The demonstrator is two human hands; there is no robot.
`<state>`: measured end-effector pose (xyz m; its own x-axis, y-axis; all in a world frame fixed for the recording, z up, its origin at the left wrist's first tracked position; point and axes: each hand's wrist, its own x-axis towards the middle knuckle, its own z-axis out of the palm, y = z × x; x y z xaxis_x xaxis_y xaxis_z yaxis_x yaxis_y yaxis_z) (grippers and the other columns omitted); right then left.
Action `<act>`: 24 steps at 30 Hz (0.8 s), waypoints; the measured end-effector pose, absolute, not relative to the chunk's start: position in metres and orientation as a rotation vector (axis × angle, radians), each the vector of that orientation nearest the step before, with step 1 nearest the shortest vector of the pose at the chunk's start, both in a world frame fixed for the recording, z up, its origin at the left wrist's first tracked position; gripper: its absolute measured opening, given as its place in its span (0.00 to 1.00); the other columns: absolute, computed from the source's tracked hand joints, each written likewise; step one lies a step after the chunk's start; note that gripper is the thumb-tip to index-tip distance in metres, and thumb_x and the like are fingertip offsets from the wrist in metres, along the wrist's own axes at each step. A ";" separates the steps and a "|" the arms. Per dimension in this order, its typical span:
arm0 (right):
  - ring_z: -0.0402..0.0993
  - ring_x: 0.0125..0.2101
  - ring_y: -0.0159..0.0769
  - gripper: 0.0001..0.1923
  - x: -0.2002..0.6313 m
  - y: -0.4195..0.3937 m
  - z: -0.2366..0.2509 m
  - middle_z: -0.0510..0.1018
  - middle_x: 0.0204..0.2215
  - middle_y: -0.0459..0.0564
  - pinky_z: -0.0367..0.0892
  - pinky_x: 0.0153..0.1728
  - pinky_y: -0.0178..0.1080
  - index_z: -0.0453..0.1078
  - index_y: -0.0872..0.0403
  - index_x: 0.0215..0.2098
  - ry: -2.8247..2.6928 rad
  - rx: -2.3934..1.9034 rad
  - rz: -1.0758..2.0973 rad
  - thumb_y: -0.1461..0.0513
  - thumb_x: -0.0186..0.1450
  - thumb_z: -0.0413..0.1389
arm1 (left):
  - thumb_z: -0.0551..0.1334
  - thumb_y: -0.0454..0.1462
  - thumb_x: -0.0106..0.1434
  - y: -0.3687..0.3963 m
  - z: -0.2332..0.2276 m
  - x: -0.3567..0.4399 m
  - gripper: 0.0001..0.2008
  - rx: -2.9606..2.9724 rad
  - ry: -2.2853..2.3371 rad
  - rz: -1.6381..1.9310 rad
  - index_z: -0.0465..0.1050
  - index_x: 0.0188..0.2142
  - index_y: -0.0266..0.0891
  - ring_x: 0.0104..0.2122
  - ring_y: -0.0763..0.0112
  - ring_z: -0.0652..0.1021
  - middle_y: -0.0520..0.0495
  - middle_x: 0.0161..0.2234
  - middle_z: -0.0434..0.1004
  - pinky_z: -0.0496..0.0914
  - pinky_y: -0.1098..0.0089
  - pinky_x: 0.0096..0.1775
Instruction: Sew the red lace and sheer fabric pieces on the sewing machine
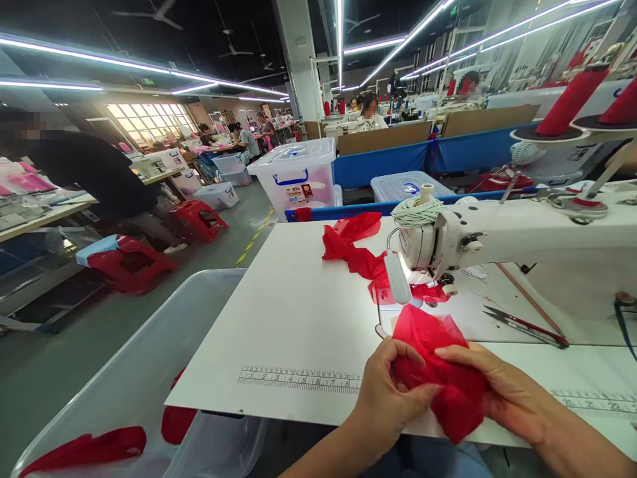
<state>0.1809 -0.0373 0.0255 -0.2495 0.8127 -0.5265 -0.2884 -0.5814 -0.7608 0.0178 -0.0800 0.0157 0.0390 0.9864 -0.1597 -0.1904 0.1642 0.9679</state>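
Red sheer fabric (460,398) is bunched at the lower right of the frame, over the near edge of the white table (288,292); the left hand (381,398) pinches its left side between thumb and fingers; the right hand (512,392) grips its right side, thumb on top; above, a sewing machine (497,229) spans the right; scissors (527,325) lie below its arm.

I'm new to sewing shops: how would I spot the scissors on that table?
Start with the big white sewing machine at the right of the white table. Below its long arm, just beyond the right hand, lie the scissors. Unlike the plain brown strip beside them, they have two slim, pointed blades, slightly apart, with red along one side.
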 end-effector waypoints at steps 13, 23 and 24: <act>0.79 0.37 0.47 0.21 0.178 -0.040 0.023 0.83 0.32 0.47 0.75 0.41 0.46 0.76 0.50 0.28 -0.305 -1.037 1.976 0.70 0.36 0.70 | 0.58 0.25 0.46 -0.081 -0.002 0.014 0.11 1.409 1.511 1.024 0.65 0.30 0.40 0.33 0.68 0.70 0.50 0.33 0.68 0.64 0.68 0.37; 0.78 0.40 0.49 0.19 0.166 -0.062 0.023 0.83 0.32 0.50 0.74 0.41 0.46 0.78 0.51 0.32 -0.394 -1.195 1.826 0.61 0.40 0.72 | 0.56 0.26 0.49 -0.098 0.015 0.004 0.15 1.895 1.467 0.703 0.67 0.37 0.37 0.40 0.61 0.70 0.36 0.52 0.61 0.68 0.61 0.42; 0.78 0.39 0.48 0.18 0.166 -0.065 0.023 0.83 0.31 0.50 0.73 0.40 0.45 0.78 0.51 0.31 -0.430 -1.214 1.810 0.62 0.41 0.71 | 0.55 0.27 0.51 -0.097 0.022 0.001 0.15 1.884 1.523 0.736 0.68 0.39 0.38 0.41 0.61 0.69 0.36 0.52 0.62 0.67 0.60 0.44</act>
<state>0.1664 -0.0650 0.0229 -0.1259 0.8183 -0.5608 -0.4785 -0.5453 -0.6883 0.0014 -0.0973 0.0222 0.1878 0.9810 0.0494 0.6480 -0.1616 0.7443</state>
